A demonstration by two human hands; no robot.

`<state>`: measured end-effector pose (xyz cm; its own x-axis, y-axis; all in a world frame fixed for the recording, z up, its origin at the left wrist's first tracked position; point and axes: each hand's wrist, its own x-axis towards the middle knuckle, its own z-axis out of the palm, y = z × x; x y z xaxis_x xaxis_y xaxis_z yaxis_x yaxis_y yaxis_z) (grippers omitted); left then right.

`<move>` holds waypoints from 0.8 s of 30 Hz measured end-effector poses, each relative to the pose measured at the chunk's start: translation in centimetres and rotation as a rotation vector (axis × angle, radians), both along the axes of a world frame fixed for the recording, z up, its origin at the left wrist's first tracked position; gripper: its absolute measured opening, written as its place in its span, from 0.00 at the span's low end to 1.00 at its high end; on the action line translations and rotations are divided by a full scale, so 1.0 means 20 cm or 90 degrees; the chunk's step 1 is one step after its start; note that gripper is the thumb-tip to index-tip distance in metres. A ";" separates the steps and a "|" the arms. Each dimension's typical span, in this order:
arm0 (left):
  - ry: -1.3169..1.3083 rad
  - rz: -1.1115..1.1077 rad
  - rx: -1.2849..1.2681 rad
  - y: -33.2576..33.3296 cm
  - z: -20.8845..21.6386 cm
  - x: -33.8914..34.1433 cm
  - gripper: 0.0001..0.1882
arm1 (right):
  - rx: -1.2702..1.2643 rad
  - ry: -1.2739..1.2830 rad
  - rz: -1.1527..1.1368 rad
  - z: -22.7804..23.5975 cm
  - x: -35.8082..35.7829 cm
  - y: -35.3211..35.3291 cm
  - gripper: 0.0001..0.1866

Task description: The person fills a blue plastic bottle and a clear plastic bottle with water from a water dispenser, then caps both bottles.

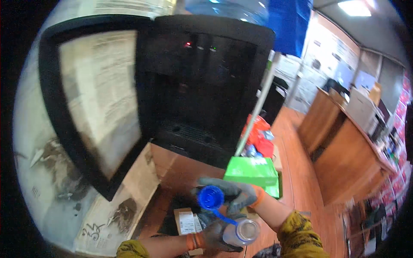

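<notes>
My left hand [213, 237], in a grey glove with an orange cuff, is closed around a clear bottle [241, 233]. A round, pale opening or rim on the bottle faces me. A blue strap joins the bottle to its round blue cap [211, 198], which is off the mouth and shows its hollow inside. My gloved right hand [238, 194] is just above the bottle, its fingers curled at the blue cap; some fingertips are hidden behind it. Ahead of both hands stands a black water dispenser [202, 90] with its framed door [47, 81] swung open to the left.
A clear blue water jug [232, 10] sits on the dispenser. Right of it, a pale pole [260, 99] leans beside a green box [251, 174] and red bags [260, 137]. Cardboard [178, 219] lies on the floor below. Wooden desks [344, 159] stand along the right.
</notes>
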<state>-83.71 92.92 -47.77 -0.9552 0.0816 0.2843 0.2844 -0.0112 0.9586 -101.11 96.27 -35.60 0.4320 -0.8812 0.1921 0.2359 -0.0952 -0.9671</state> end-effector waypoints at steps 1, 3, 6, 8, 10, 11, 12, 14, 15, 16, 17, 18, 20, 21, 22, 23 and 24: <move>0.066 0.024 -0.065 -0.01 0.00 0.00 0.50 | -0.001 0.051 -0.040 0.02 -0.01 0.00 0.50; 0.113 0.042 -0.079 -0.01 0.02 -0.01 0.53 | 0.017 0.118 -0.057 0.04 -0.02 0.00 0.49; 0.031 -0.008 -0.008 0.00 0.06 -0.01 0.51 | 0.015 0.212 -0.099 0.08 -0.04 0.03 0.44; -0.016 -0.019 -0.039 -0.02 0.10 -0.01 0.50 | -0.043 0.314 -0.116 0.13 -0.08 0.07 0.41; 0.035 -0.031 -0.193 -0.08 0.15 0.01 0.47 | -0.090 0.352 -0.120 0.18 -0.11 0.11 0.38; 0.007 -0.110 -0.119 -0.10 0.18 -0.01 0.46 | -0.120 0.376 -0.119 0.22 -0.12 0.13 0.37; -0.028 -0.186 -0.045 -0.13 0.20 -0.02 0.45 | -0.111 0.379 -0.103 0.25 -0.14 0.15 0.37; -0.045 -0.196 0.014 -0.14 0.22 -0.04 0.44 | -0.090 0.379 -0.068 0.33 -0.14 0.19 0.36; -0.038 -0.176 0.026 -0.14 0.23 -0.05 0.43 | -0.168 0.433 -0.073 0.36 -0.15 0.21 0.34; -0.030 -0.155 0.032 -0.13 0.23 -0.06 0.43 | -0.141 0.453 -0.084 0.39 -0.14 0.22 0.32; -0.024 -0.139 0.039 -0.14 0.23 -0.07 0.42 | -0.124 0.457 -0.097 0.40 -0.12 0.24 0.30; -0.018 -0.124 0.048 -0.13 0.22 -0.07 0.42 | -0.103 0.459 -0.111 0.41 -0.11 0.26 0.28; -0.006 -0.090 0.070 -0.12 0.20 -0.08 0.41 | -0.166 0.559 -0.179 0.41 -0.08 0.28 0.19; 0.006 -0.068 0.076 -0.11 0.19 -0.09 0.41 | -0.190 0.597 -0.202 0.41 -0.07 0.29 0.16; 0.033 -0.033 0.074 -0.11 0.18 -0.09 0.40 | -0.215 0.629 -0.230 0.40 -0.07 0.30 0.14; -0.015 -0.005 0.110 -0.10 0.18 -0.09 0.40 | -0.221 0.619 -0.244 0.37 -0.06 0.31 0.12; -0.052 -0.019 0.146 -0.10 0.17 -0.09 0.39 | -0.231 0.615 -0.261 0.35 -0.06 0.31 0.11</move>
<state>-85.56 90.96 -44.29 -0.9740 0.0524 0.2204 0.2021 -0.2378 0.9501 -102.34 102.48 -28.52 0.2275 -0.9514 0.2073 -0.7161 -0.3078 -0.6264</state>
